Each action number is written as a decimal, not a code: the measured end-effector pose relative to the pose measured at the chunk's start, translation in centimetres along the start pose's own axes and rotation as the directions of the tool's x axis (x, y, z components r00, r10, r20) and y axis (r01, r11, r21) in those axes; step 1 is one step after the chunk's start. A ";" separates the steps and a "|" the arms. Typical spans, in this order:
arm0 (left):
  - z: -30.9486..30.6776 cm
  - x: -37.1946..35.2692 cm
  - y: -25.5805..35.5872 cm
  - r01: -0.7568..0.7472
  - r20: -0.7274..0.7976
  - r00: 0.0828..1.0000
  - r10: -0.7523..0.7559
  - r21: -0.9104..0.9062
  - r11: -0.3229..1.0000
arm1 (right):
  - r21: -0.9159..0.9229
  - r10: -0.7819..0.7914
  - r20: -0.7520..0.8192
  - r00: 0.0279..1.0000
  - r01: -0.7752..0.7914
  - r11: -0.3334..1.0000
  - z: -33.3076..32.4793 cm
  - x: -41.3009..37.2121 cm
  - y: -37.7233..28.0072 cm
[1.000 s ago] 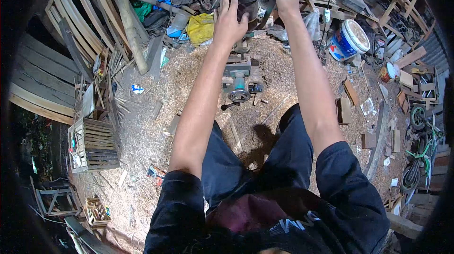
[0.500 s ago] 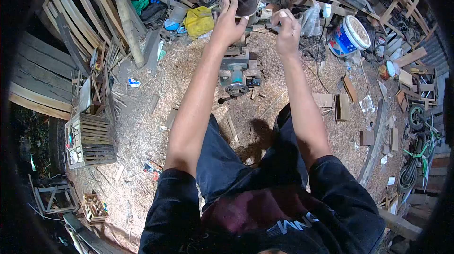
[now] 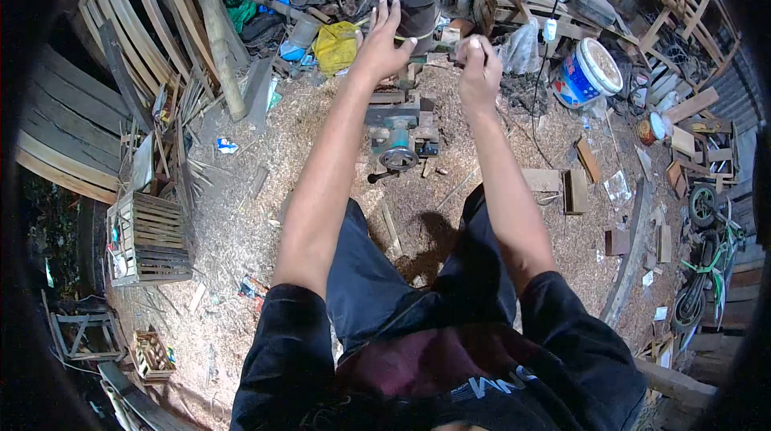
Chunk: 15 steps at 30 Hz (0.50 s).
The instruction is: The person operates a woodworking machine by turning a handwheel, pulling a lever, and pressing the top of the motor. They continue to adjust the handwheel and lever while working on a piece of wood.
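My left hand [image 3: 382,47] reaches to the left side of a dark cylindrical motor housing [image 3: 409,15] with a perforated top. Its fingers are stretched out and appear to rest against the housing, thumb apart. To the right of the housing, my right hand [image 3: 480,76] is closed with the fingers curled in. A small brownish bit shows by its fingertips, but I cannot make out what it is. Below the housing stands a machine with a teal body [image 3: 399,136], a metal bed [image 3: 392,115] and a round handwheel [image 3: 399,160].
Wood shavings cover the floor [image 3: 305,134]. A blue-and-white bucket [image 3: 601,68] stands at right, beyond a hanging cable [image 3: 540,82]. Curved boards [image 3: 128,18] lean at left above a slatted crate [image 3: 152,238]. A small green bicycle [image 3: 711,262] lies at far right.
The whole view has shifted slightly, so the machine sits lower in it. My left fingers are closer together on the housing. My right hand remains closed, a little lower and further left.
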<state>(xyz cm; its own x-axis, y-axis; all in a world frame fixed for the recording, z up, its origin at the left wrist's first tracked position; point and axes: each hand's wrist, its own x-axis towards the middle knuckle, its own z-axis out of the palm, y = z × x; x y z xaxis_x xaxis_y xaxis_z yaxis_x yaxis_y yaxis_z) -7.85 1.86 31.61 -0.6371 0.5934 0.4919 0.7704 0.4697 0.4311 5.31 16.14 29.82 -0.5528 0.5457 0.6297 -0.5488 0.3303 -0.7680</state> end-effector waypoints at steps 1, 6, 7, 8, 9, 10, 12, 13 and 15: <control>0.3 -0.3 -0.7 -0.007 -0.050 0.999 0.006 -0.018 1.000 | 0.016 -0.026 -0.033 0.999 0.026 1.000 0.6 1.0 -1.3; 1.9 -3.8 -4.1 0.042 -0.104 0.993 -0.050 -0.081 0.996 | -0.194 -0.199 -0.045 0.979 0.187 0.963 2.4 8.4 -1.3; 2.0 -5.0 -4.5 0.083 -0.089 0.992 -0.094 -0.119 0.989 | -0.198 -0.272 -0.057 0.961 0.256 0.946 2.7 10.0 -0.5; 2.3 -6.1 -4.9 0.125 -0.076 0.988 -0.137 -0.155 0.980 | -0.203 -0.344 -0.068 0.936 0.325 0.924 3.0 11.2 0.0; 2.5 -7.2 -5.4 0.169 -0.057 0.982 -0.181 -0.174 0.970 | -0.202 -0.358 -0.073 0.931 0.338 0.919 3.0 11.5 0.6; 3.0 -8.4 -6.2 0.214 -0.037 0.974 -0.224 -0.192 0.958 | -0.199 -0.372 -0.077 0.925 0.351 0.915 3.1 11.6 1.2; 5.9 -11.2 -9.4 0.300 -0.030 0.952 -0.304 -0.100 0.949 | -0.246 -0.319 -0.031 0.947 0.302 0.921 2.7 10.7 3.1; 7.6 -12.7 -11.0 0.341 -0.046 0.939 -0.340 0.007 0.940 | -0.298 -0.248 0.017 0.969 0.242 0.924 2.0 9.0 5.0; 8.1 -15.4 -10.4 0.592 0.145 0.804 -0.577 -0.090 0.801 | -0.387 -0.025 0.126 0.992 0.072 0.919 0.4 4.4 9.3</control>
<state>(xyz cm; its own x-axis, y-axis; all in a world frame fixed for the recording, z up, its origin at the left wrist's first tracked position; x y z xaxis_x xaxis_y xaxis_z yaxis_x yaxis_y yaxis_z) -5.91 -6.86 13.43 -0.9530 0.3006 0.0367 0.2380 0.6685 0.7046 -2.45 21.34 25.54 -0.6138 0.4355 0.6584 -0.3021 0.6410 -0.7056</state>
